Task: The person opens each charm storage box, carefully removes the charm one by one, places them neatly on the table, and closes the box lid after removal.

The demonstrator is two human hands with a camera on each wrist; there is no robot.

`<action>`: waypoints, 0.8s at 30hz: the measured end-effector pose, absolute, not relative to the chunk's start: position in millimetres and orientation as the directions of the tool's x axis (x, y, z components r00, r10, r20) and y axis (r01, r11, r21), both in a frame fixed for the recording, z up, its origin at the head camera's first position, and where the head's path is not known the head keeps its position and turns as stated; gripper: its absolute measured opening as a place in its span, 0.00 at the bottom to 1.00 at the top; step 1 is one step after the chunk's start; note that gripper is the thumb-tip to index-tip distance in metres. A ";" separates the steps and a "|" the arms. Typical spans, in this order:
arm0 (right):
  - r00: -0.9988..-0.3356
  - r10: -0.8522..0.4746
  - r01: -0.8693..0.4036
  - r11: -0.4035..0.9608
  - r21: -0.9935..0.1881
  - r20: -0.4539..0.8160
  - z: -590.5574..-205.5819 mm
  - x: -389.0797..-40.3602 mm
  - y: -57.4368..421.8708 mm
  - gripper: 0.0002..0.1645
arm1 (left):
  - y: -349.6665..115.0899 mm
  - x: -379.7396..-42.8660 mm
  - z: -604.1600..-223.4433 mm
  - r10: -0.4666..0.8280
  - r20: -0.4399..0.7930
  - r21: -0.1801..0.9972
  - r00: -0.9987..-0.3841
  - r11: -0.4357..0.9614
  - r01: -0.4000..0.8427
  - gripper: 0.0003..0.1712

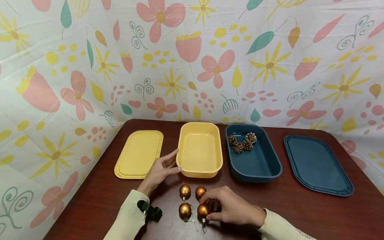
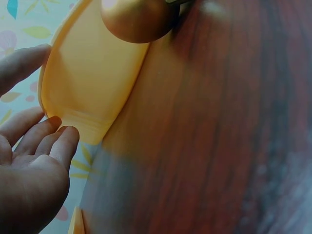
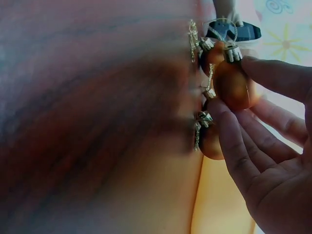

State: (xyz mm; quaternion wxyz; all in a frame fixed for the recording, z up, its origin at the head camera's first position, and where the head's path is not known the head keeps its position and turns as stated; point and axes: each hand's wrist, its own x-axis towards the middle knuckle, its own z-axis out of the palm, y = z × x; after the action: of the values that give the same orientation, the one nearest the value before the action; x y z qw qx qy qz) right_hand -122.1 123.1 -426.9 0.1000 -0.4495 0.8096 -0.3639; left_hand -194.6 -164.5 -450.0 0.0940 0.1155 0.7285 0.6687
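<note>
My right hand (image 1: pixel 232 207) pinches a shiny copper-gold Christmas bauble (image 1: pixel 203 210) between thumb and fingers at the front of the table. In the right wrist view the held bauble (image 3: pixel 234 85) shows its silver cap and string loop. Beside it lie a second copper bauble (image 1: pixel 200 192), partly behind my fingers, and two golden baubles, one farther back (image 1: pixel 185 191) and one nearer (image 1: pixel 184 211). My left hand (image 1: pixel 159 171) touches the near left corner of a yellow tub (image 1: pixel 199 174) with thumb and fingertips. No contents show inside that tub.
A dark blue tub (image 1: pixel 258 166) right of the yellow one holds several pine cones (image 1: pixel 247 144) at its far end. A yellow lid (image 1: pixel 139 153) lies at the left, a blue lid (image 1: pixel 318 165) at the right. Flowered cloth (image 1: pixel 192 73) hangs behind the table.
</note>
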 end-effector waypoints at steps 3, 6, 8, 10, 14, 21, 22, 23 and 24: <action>-0.571 -0.801 -0.676 0.333 -0.657 0.182 -428.6 -121.1 122.4 0.18 | -164.4 -195.1 -450.2 0.297 0.024 0.996 -0.954 0.079 0.049 0.43; -0.567 -0.799 -0.692 0.331 -0.641 0.200 -430.6 -119.7 121.8 0.18 | -164.7 -195.7 -451.0 0.302 0.026 0.995 -0.953 0.082 0.053 0.43; -0.570 -0.795 -0.696 0.332 -0.637 0.208 -431.7 -119.2 121.4 0.19 | -164.9 -196.0 -451.5 0.302 0.025 0.995 -0.953 0.080 0.051 0.43; -0.575 -0.791 -0.695 0.336 -0.636 0.209 -432.6 -119.1 121.0 0.19 | -165.1 -196.1 -451.8 0.302 0.024 0.996 -0.953 0.078 0.050 0.43; -0.585 -0.785 -0.692 0.352 -0.630 0.203 -433.7 -119.1 119.9 0.19 | -164.7 -195.9 -451.2 0.301 0.025 0.996 -0.953 0.071 0.048 0.43; -0.597 -0.777 -0.700 0.382 -0.604 0.201 -434.0 -119.1 118.8 0.19 | -164.9 -196.0 -451.1 0.303 0.026 0.996 -0.953 0.077 0.052 0.44; -0.598 -0.776 -0.698 0.385 -0.604 0.198 -433.9 -119.2 118.7 0.19 | -164.9 -195.9 -451.0 0.303 0.024 0.996 -0.953 0.075 0.049 0.44; -0.600 -0.777 -0.696 0.389 -0.604 0.192 -433.7 -119.4 118.6 0.19 | -164.9 -195.8 -450.8 0.303 0.024 0.996 -0.953 0.075 0.049 0.44; -0.601 -0.777 -0.695 0.392 -0.603 0.187 -433.5 -119.6 118.4 0.18 | -164.9 -195.7 -450.7 0.303 0.024 0.996 -0.953 0.073 0.049 0.44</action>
State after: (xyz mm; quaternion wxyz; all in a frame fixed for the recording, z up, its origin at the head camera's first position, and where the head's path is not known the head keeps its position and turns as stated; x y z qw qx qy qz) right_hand -119.6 118.4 -433.5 0.0627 -0.4423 0.8320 -0.3290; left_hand -195.7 -164.9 -450.7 0.0950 0.1211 0.7262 0.6700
